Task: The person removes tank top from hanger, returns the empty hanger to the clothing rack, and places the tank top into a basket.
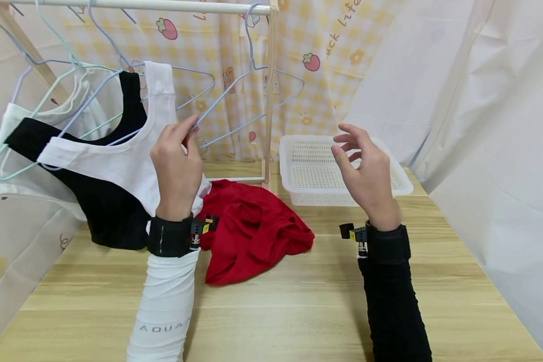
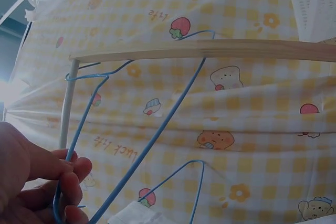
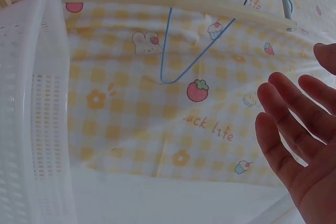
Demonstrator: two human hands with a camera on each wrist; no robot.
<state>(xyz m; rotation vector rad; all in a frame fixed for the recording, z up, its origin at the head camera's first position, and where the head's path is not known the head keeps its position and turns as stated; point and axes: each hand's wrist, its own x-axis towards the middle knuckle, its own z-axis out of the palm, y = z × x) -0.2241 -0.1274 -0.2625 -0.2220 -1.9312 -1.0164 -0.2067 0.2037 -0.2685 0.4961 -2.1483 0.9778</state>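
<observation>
My left hand point(image 1: 176, 163) pinches the left corner of a light blue wire hanger point(image 1: 228, 90), whose hook hangs over the rack's white rod point(image 1: 163, 5). In the left wrist view, thumb and fingers curl round the blue wire point(image 2: 84, 124). Nothing hangs on this hanger. My right hand point(image 1: 366, 171) is raised in front of a white plastic basket point(image 1: 300, 196), fingers loosely bent and holding nothing. In the right wrist view its fingers point(image 3: 286, 103) are spread apart. A red crumpled cloth garment point(image 1: 253, 231) lies on the table between the hands.
Left of my left hand, a white tank top point(image 1: 156, 130), a black one point(image 1: 113, 218) and another white garment point(image 1: 31, 176) hang on hangers. The rack's wooden post point(image 1: 270, 100) stands left of the basket. A patterned curtain point(image 1: 326, 90) hangs behind, above the wooden table point(image 1: 289, 311).
</observation>
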